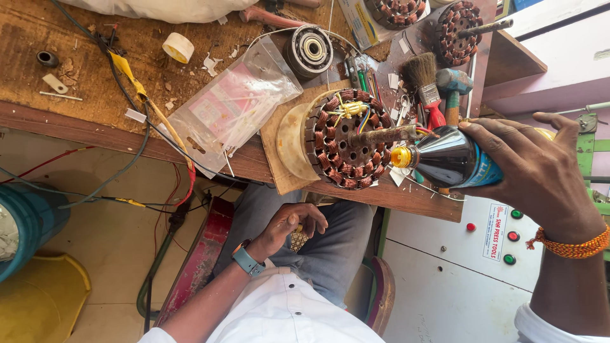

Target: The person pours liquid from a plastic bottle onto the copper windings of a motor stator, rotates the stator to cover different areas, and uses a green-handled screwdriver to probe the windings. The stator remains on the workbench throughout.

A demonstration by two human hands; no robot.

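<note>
A worn wooden worktop (76,70) fills the upper part of the view, its surface scuffed and strewn with scraps, in bright even light. Below its edge lies a pale tiled floor (108,248), crossed by loose cables (95,197). Left of the worktop's edge stands a blue drum (25,222) above a yellow tub (38,298). Right of the worktop, a white control cabinet (445,279) carries red and green buttons beside a lilac wall (559,57).
</note>
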